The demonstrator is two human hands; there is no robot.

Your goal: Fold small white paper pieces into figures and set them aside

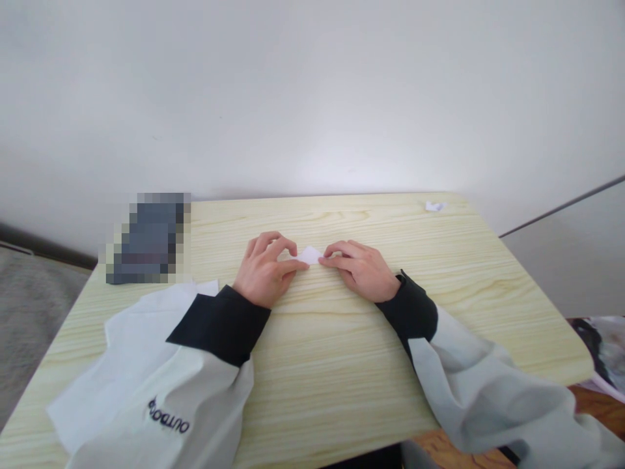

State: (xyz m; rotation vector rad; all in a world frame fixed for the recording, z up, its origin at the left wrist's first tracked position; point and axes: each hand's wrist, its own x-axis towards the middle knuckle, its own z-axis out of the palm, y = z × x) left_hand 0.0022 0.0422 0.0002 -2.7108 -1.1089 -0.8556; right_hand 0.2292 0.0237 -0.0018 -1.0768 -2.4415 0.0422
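Observation:
A small folded piece of white paper (pixel 311 255) lies between my two hands near the middle of the table, its upper edge coming to a peak. My left hand (pixel 267 266) pinches its left corner between thumb and fingers. At the right corner, the thumb and fingertips of my right hand (pixel 362 266) grip it the same way. Both hands rest low, close to the wooden tabletop (pixel 332 365). The fingertips cover the paper's two ends.
Several white paper sheets (pixel 131 352) lie at the left, partly under my left sleeve. A dark, pixelated flat object (pixel 149 241) is at the back left. Another small folded white paper (pixel 435 206) sits near the back right corner. A white wall (pixel 312 98) borders the far edge.

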